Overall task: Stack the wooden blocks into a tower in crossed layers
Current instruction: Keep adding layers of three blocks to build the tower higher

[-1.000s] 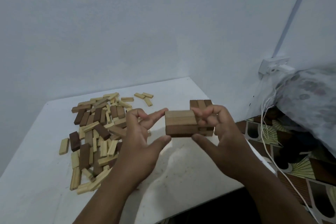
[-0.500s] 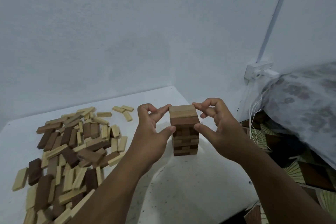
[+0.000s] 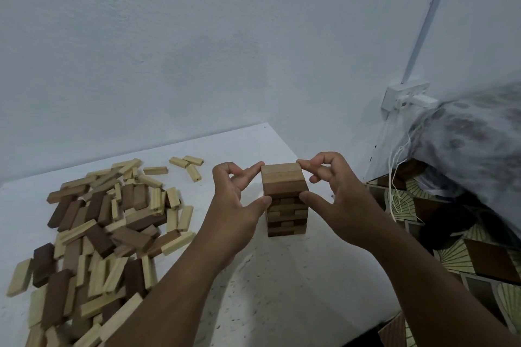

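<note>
- A heap of loose wooden blocks (image 3: 95, 236) — pale ones and dark brown ones mixed — is lying on the white counter (image 3: 282, 290), well to the left of the tower.
- A few pale strays (image 3: 187, 164) are sitting behind that heap, also left of the tower and closer to the wall.
- The left hand (image 3: 235, 203) is touching the tower's left side: its thumb is pressing against the near left edge partway down, and a fingertip is meeting the top layer's far left corner. Its grip is narrow, pinching the upper layers, with the other fingers curled.
- The tower (image 3: 284, 200) is standing upright on the counter between the two hands, its layers crossing, with a light brown layer on top.
- The right hand (image 3: 335, 200) is mirroring this on the tower's right side — thumb against the near right edge, fingertip on the top far corner, remaining fingers curled — so its grip is likewise pinching the upper layers.
- Right of the tower, beyond the counter's edge, a patterned floor (image 3: 451, 256) is showing, with a white wall socket (image 3: 406, 94), a hanging cord (image 3: 393, 191) and a mottled grey cloth (image 3: 473, 144) above it.
</note>
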### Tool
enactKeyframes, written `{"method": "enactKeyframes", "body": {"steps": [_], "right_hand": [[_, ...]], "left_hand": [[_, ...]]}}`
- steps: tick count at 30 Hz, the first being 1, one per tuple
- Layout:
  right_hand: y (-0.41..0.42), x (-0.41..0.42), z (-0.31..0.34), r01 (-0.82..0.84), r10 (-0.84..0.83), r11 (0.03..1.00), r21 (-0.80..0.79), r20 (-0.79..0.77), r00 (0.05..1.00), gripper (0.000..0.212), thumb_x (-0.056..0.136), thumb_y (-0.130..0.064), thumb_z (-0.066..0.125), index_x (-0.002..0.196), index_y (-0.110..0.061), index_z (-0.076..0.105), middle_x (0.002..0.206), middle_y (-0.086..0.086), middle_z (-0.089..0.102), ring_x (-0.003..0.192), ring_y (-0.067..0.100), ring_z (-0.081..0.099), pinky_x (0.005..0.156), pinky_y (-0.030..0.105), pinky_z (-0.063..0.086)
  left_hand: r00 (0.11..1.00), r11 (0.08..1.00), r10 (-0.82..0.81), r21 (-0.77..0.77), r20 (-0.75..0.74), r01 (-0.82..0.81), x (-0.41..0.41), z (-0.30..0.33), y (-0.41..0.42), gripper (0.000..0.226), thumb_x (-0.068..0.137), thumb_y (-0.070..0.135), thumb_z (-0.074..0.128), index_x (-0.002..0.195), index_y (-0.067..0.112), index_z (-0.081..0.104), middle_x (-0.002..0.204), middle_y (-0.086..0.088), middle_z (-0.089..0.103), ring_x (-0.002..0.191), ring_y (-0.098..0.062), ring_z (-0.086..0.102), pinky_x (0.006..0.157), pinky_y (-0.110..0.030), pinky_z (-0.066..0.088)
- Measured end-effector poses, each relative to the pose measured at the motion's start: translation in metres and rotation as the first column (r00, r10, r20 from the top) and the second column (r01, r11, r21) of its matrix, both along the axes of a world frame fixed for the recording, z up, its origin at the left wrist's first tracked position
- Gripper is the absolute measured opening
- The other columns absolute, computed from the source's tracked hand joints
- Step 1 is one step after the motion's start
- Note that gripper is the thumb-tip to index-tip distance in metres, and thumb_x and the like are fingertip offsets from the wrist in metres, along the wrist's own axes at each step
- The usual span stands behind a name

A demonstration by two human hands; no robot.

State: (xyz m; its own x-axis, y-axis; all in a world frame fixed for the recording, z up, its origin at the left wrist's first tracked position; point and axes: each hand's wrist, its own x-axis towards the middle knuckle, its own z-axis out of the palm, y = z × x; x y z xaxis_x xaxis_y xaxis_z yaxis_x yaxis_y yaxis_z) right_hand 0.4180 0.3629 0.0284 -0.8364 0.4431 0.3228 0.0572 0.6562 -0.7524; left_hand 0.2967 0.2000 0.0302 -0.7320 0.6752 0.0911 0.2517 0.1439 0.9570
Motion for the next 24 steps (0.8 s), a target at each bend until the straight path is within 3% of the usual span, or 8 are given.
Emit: {"method": "enactKeyframes", "body": {"steps": [4,9,13,16,21,24], "right_hand": [[0.001,0.000,0.001,0.004,-0.004,1.000,0.012,0.007,1.000,0.049,0.086,-0.018,0.071,0.126,-0.023,0.043,0.117,-0.047,0.043,0.111,-0.001,0.052,0.082,0.012,0.039],[0.001,0.002,0.000,-0.003,0.003,1.000,0.001,-0.001,1.000,0.046,0.087,-0.018,0.070,0.118,-0.028,0.038,0.131,-0.022,0.053,0.113,-0.001,0.051,0.081,0.013,0.038],[0.003,0.001,-0.002,0.002,-0.002,1.000,0.003,0.008,1.000,0.049,0.086,-0.019,0.071,0.123,-0.026,0.039,0.128,-0.026,0.050,0.112,-0.002,0.052,0.080,0.010,0.036],[0.004,0.001,-0.004,-0.007,0.007,1.000,-0.007,0.020,1.000,0.054,0.086,-0.019,0.072,0.126,-0.027,0.038,0.125,-0.034,0.044,0.113,-0.003,0.051,0.080,0.010,0.036],[0.000,0.006,0.002,0.010,-0.009,0.999,-0.040,0.010,1.000,0.060,0.084,-0.021,0.074,0.125,-0.034,0.033,0.137,-0.022,0.046,0.119,0.000,0.049,0.086,0.023,0.042],[-0.021,0.008,0.014,0.056,-0.061,0.997,-0.044,-0.120,0.991,0.059,0.083,-0.025,0.074,0.127,-0.035,0.037,0.134,-0.025,0.047,0.121,0.003,0.049,0.089,0.031,0.044]], "left_hand": [[1.000,1.000,-0.016,-0.002,-0.010,0.016,0.000,-0.002,0.000,0.047,0.093,0.010,0.063,0.113,0.030,0.026,0.142,0.030,0.049,0.137,-0.006,0.033,0.113,-0.039,0.024],[0.999,1.000,-0.020,-0.010,-0.025,0.019,0.000,-0.002,-0.001,0.048,0.093,0.012,0.064,0.116,0.030,0.025,0.145,0.028,0.047,0.139,-0.006,0.033,0.112,-0.037,0.024],[1.000,1.000,-0.021,-0.016,-0.015,0.021,0.000,-0.003,-0.002,0.050,0.093,0.013,0.064,0.119,0.031,0.025,0.144,0.029,0.046,0.138,-0.007,0.033,0.114,-0.040,0.024],[0.999,0.999,-0.029,-0.035,-0.026,0.028,0.001,-0.003,-0.004,0.054,0.093,0.014,0.065,0.122,0.033,0.024,0.144,0.034,0.043,0.134,-0.004,0.034,0.109,-0.035,0.024],[1.000,1.000,-0.019,-0.019,-0.021,0.019,0.001,0.002,-0.016,0.059,0.091,0.014,0.067,0.125,0.037,0.024,0.145,0.037,0.039,0.134,0.003,0.028,0.110,-0.035,0.025],[0.999,0.998,0.035,0.058,0.000,-0.035,0.006,0.010,-0.037,0.053,0.092,0.015,0.066,0.120,0.041,0.029,0.137,0.041,0.045,0.128,0.015,0.031,0.106,-0.035,0.024]]}}
